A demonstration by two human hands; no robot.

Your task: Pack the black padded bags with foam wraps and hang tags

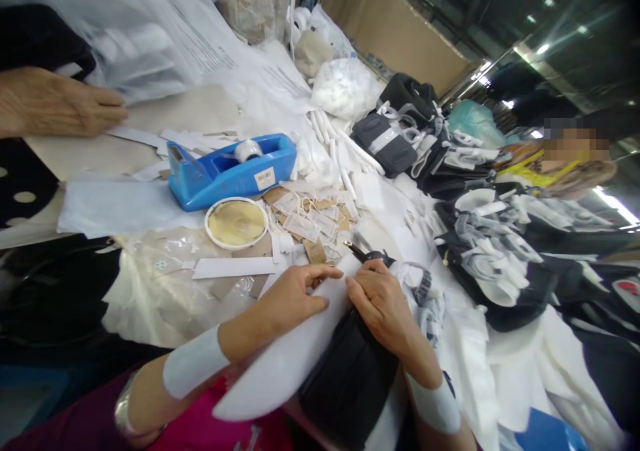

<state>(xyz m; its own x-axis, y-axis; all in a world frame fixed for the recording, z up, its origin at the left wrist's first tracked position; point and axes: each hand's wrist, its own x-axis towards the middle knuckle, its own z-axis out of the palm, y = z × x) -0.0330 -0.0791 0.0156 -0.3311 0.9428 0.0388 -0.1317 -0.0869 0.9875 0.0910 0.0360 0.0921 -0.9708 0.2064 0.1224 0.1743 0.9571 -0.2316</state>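
A curved white foam-like sheet slants along the side of a black bag in front of my body. My left hand lies against the sheet's upper part, thumb and fingers apart. My right hand is closed at the bag's top edge, its thumb close to the sheet; the curled fingers hide exactly what they grip. Just beyond the right knuckles pokes a dark, narrow, pointed thing, its kind unclear. Pale bands circle both my forearms.
A blue tape dispenser stands behind a round tub of yellowish paste. Tags with strings and paper strips litter the table. Black bags with white straps pile up rightward. Another person's hand rests at left; a person sits far right.
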